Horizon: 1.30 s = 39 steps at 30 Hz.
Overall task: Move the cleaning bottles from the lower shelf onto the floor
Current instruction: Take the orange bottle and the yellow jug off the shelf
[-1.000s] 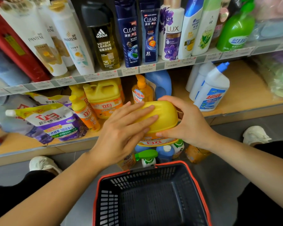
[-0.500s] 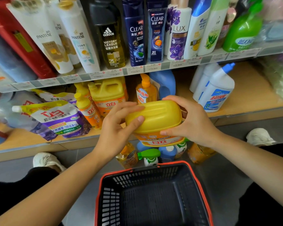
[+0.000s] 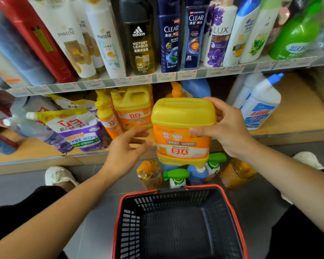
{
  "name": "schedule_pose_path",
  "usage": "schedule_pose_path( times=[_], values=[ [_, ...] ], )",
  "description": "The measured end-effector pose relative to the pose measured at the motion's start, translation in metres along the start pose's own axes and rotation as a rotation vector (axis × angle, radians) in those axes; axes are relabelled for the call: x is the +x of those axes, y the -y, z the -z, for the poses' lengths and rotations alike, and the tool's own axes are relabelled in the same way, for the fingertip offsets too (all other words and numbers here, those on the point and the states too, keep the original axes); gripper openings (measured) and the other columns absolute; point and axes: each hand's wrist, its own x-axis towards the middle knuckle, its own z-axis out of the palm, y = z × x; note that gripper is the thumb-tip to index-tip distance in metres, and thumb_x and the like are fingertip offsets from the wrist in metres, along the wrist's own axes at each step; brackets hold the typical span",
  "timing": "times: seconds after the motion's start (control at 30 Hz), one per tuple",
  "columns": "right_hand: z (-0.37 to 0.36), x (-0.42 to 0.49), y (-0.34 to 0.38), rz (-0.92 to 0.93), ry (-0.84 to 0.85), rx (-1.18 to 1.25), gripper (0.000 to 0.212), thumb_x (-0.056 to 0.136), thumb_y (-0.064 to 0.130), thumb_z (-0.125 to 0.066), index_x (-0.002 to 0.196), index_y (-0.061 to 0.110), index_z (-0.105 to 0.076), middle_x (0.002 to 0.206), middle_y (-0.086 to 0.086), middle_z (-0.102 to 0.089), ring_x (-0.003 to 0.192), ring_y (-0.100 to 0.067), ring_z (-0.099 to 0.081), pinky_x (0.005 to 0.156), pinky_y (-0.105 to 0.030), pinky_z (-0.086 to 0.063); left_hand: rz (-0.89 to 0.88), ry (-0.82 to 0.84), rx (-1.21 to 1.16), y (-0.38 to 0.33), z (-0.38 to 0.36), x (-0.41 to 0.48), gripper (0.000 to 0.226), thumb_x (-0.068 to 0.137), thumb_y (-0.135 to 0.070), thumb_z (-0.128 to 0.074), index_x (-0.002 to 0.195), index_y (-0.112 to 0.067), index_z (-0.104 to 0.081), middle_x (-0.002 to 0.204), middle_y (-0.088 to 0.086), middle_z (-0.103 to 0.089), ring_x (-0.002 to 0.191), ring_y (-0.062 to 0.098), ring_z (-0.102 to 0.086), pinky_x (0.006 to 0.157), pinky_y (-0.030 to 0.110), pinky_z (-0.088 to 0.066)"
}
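Note:
My right hand (image 3: 226, 128) grips a yellow detergent jug (image 3: 181, 131), held upside down in front of the lower shelf (image 3: 297, 116), above several bottles standing on the floor (image 3: 176, 176). My left hand (image 3: 127, 148) hovers just left of the jug with relaxed fingers and holds nothing. Another yellow jug (image 3: 134, 109), slim yellow bottles (image 3: 107, 118), an orange pump bottle (image 3: 176, 90) and a blue bottle (image 3: 196, 87) stand on the lower shelf behind. A white bottle with a blue cap (image 3: 260, 105) stands on the shelf at right.
A black basket with a red rim (image 3: 178, 221) sits on the grey floor (image 3: 94, 212) in front of me. Refill pouches (image 3: 73, 128) lie on the shelf's left. Shampoo bottles (image 3: 170, 34) fill the upper shelf. My white shoes (image 3: 58, 176) flank the floor bottles.
My left hand has let go of the yellow jug and drawn away to the left. The right hand now holds the jug alone, turned so its label faces me.

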Motion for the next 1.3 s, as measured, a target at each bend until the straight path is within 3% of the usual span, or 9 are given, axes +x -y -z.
schedule_pose_path(
  times=[0.1, 0.2, 0.4, 0.53, 0.63, 0.7, 0.9, 1.07, 1.3],
  values=[
    [-0.005, 0.008, -0.005, -0.059, -0.053, 0.131, 0.074, 0.053, 0.02, -0.097, 0.12, 0.02, -0.066, 0.11, -0.004, -0.074, 0.105, -0.022, -0.071, 0.078, -0.033, -0.059, 0.204, 0.242, -0.014, 0.021, -0.001, 0.0, 0.056, 0.085, -0.029, -0.081, 0.136, -0.019, -0.06, 0.13, -0.004, -0.066, 0.117, 0.018, -0.063, 0.098, 0.037, -0.053],
    [-0.013, 0.014, -0.009, -0.119, -0.068, 0.235, 0.069, 0.056, 0.016, -0.095, 0.118, 0.017, -0.067, 0.109, -0.007, -0.075, 0.103, -0.027, -0.072, 0.076, -0.036, -0.059, 0.274, 0.4, -0.181, 0.035, -0.001, -0.006, 0.049, 0.085, -0.038, -0.078, 0.129, -0.024, -0.063, 0.12, -0.009, -0.073, 0.113, 0.016, -0.067, 0.089, 0.026, -0.057],
    [-0.028, 0.023, -0.022, -0.261, -0.059, 0.365, 0.065, 0.066, 0.022, -0.088, 0.125, 0.017, -0.06, 0.116, -0.01, -0.072, 0.106, -0.03, -0.071, 0.079, -0.048, -0.06, 0.282, 0.302, -0.438, 0.052, 0.016, -0.016, 0.044, 0.085, -0.037, -0.071, 0.123, -0.015, -0.062, 0.119, 0.005, -0.074, 0.114, 0.021, -0.069, 0.096, 0.037, -0.057],
    [-0.041, 0.031, -0.038, -0.362, 0.051, 0.346, 0.051, 0.078, 0.019, -0.075, 0.126, 0.014, -0.057, 0.127, -0.019, -0.066, 0.113, -0.035, -0.067, 0.091, -0.057, -0.056, 0.23, 0.129, -0.599, 0.057, 0.043, -0.022, 0.07, 0.07, -0.043, -0.089, 0.121, -0.001, -0.063, 0.114, 0.017, -0.073, 0.105, 0.027, -0.071, 0.087, 0.034, -0.06],
    [-0.057, 0.035, -0.052, -0.424, 0.161, 0.345, 0.057, 0.079, 0.013, -0.071, 0.134, 0.009, -0.055, 0.124, -0.015, -0.069, 0.11, -0.032, -0.068, 0.089, -0.052, -0.058, 0.161, -0.002, -0.671, 0.055, 0.065, -0.023, 0.032, 0.076, -0.022, -0.083, 0.105, -0.013, -0.072, 0.101, 0.005, -0.075, 0.096, 0.019, -0.071, 0.08, 0.029, -0.058],
    [-0.075, 0.036, -0.062, -0.473, 0.208, 0.344, 0.062, 0.08, 0.013, -0.069, 0.139, 0.007, -0.051, 0.128, -0.015, -0.067, 0.113, -0.032, -0.068, 0.09, -0.052, -0.058, 0.116, -0.077, -0.684, 0.048, 0.079, -0.024, 0.038, 0.072, -0.022, -0.088, 0.105, -0.013, -0.072, 0.107, 0.009, -0.073, 0.103, 0.023, -0.069, 0.088, 0.035, -0.058],
    [-0.124, 0.045, -0.098, -0.423, 0.163, -0.032, 0.044, 0.087, 0.007, -0.074, 0.128, 0.009, -0.061, 0.119, -0.015, -0.07, 0.1, -0.02, -0.07, 0.089, -0.038, -0.059, 0.133, -0.235, -0.524, 0.046, 0.107, -0.029, 0.032, 0.068, -0.027, -0.091, 0.095, -0.021, -0.075, 0.099, 0.002, -0.078, 0.093, 0.016, -0.074, 0.077, 0.028, -0.061],
    [-0.125, 0.1, -0.107, -0.211, 0.009, -0.467, 0.067, 0.085, 0.019, -0.08, 0.143, 0.01, -0.049, 0.134, -0.009, -0.061, 0.111, -0.021, -0.063, 0.09, -0.03, -0.052, 0.268, -0.208, -0.323, 0.071, 0.098, -0.025, 0.028, 0.078, -0.022, -0.086, 0.09, -0.007, -0.066, 0.091, 0.012, -0.07, 0.083, 0.018, -0.065, 0.077, 0.038, -0.054],
    [-0.144, 0.147, -0.117, -0.175, -0.018, -0.487, 0.099, 0.079, 0.021, -0.085, 0.157, 0.02, -0.024, 0.157, -0.004, -0.038, 0.142, -0.024, -0.04, 0.114, -0.048, -0.04, 0.393, 0.029, -0.136, 0.113, 0.074, -0.018, 0.026, 0.085, -0.008, -0.08, 0.102, 0.003, -0.064, 0.097, 0.022, -0.073, 0.088, 0.028, -0.069, 0.087, 0.05, -0.055]
  ],
)
